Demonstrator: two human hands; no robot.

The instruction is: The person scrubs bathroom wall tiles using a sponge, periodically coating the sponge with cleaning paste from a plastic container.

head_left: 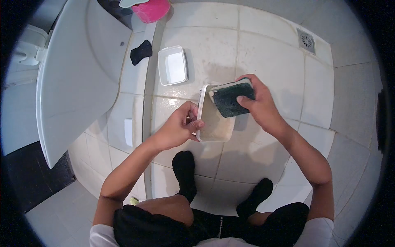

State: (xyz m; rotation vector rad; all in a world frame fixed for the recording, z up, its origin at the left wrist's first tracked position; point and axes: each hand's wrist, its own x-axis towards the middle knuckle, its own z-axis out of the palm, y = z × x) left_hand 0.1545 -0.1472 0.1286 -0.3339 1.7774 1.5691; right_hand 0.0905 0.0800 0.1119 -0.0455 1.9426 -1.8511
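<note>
A white rectangular container [220, 129] is tilted in front of me, its open side toward me and its inside brownish. My left hand [181, 125] grips its left wall, thumb over the edge. My right hand [261, 103] holds a sponge [231, 99] with a dark green face and a pale edge, thumb on the green side. The sponge covers the container's upper right part; whether they touch is unclear. A second white container or lid [172, 66] lies on the floor beyond my left hand.
A black cloth or pad [141, 52] lies on the ledge beside a raised strip [149, 82]. Farther back is a pink container [152, 10]. A white basin [78, 78] stands at left, a floor drain [306, 40] at the back right. My feet in black socks are below.
</note>
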